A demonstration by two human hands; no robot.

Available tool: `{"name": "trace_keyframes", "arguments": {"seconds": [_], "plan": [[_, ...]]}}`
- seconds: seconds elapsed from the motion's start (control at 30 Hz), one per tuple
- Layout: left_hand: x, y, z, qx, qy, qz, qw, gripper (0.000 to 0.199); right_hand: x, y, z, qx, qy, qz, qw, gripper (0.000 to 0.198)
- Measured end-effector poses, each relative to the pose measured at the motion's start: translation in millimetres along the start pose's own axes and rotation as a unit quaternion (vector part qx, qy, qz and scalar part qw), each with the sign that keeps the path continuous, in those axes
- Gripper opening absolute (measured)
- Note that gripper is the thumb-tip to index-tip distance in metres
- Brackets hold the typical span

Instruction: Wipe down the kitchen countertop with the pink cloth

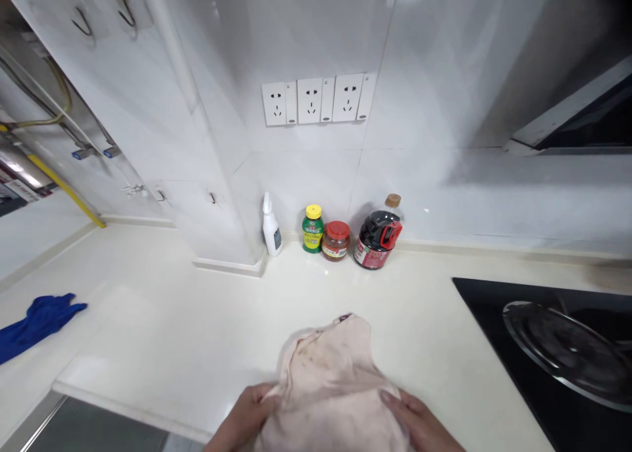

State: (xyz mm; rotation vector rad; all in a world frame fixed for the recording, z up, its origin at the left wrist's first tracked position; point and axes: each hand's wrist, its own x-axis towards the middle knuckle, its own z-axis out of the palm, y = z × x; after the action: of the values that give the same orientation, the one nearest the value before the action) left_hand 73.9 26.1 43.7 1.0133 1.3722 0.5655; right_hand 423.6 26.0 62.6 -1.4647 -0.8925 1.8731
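Note:
A pale pink cloth (336, 379) with brownish stains spreads between my two hands at the front of the white countertop (162, 333). My left hand (251, 409) pinches its left edge between thumb and fingers. On the opposite side, my right hand (417, 416) grips the right edge, thumb on top. The cloth's far end lies on the counter, with a small dark tag at its tip. Its near part runs out of the bottom of the view.
Along the wall stand a white spray bottle (271, 228), a green jar (313, 231), a red-lidded jar (336, 243) and a large dark sauce bottle (376, 235). A stove (513, 366) with a glass lid (567, 347) is at right. Blue gloves (42, 324) lie at left.

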Motion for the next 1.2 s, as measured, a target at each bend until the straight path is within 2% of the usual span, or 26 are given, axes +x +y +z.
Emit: {"name": "trace_keyframes", "arguments": {"seconds": [0.1,0.17,0.27,0.37,0.43,0.47,0.53,0.67,0.73,0.8,0.87,0.9,0.93,1.0,1.07,1.1,1.2], "plan": [[-6,47,-23,-0.040,0.033,0.080,0.995,0.056,2,-40,-13,-0.067,-0.029,-0.126,0.989,0.059],[-13,87,-39,-0.034,0.051,0.146,0.987,0.050,0,-72,-23,-0.155,-0.003,-0.196,0.968,0.055],[-26,148,-55,0.045,0.130,0.230,0.963,0.041,-7,-123,-34,-0.269,0.083,-0.315,0.906,0.048],[-35,202,-64,0.136,0.202,0.314,0.918,0.039,-15,-172,-37,-0.337,0.166,-0.413,0.830,0.045],[-38,231,-68,0.170,0.229,0.353,0.891,0.042,-16,-198,-36,-0.343,0.197,-0.439,0.807,0.046],[-37,243,-71,0.177,0.235,0.368,0.882,0.043,-14,-209,-35,-0.330,0.208,-0.440,0.809,0.047],[-34,262,-75,0.183,0.238,0.381,0.874,0.045,-8,-226,-30,-0.288,0.221,-0.418,0.833,0.051],[-24,284,-78,0.159,0.253,0.362,0.883,0.046,12,-246,-17,-0.202,0.198,-0.362,0.888,0.057],[-20,291,-78,0.132,0.251,0.356,0.890,0.047,18,-252,-11,-0.191,0.203,-0.368,0.887,0.061],[-17,296,-78,0.121,0.248,0.350,0.895,0.047,19,-259,-7,-0.225,0.239,-0.401,0.855,0.059],[-14,297,-79,0.134,0.243,0.328,0.903,0.044,17,-262,-6,-0.265,0.264,-0.439,0.817,0.055],[-12,293,-80,0.145,0.237,0.316,0.907,0.044,16,-260,-5,-0.269,0.261,-0.449,0.811,0.054],[-9,285,-80,0.157,0.229,0.303,0.911,0.044,16,-253,-5,-0.262,0.245,-0.444,0.821,0.053],[-3,256,-80,0.182,0.202,0.269,0.924,0.042,18,-223,-6,-0.231,0.196,-0.394,0.868,0.055],[1,207,-76,0.205,0.158,0.203,0.944,0.037,21,-170,-7,-0.214,0.155,-0.310,0.913,0.058],[0,176,-73,0.215,0.127,0.148,0.957,0.034,23,-136,-8,-0.212,0.136,-0.270,0.929,0.057],[-11,82,-60,0.216,0.039,0.016,0.975,0.023,21,-29,-8,-0.189,0.113,-0.191,0.956,0.054]]}}
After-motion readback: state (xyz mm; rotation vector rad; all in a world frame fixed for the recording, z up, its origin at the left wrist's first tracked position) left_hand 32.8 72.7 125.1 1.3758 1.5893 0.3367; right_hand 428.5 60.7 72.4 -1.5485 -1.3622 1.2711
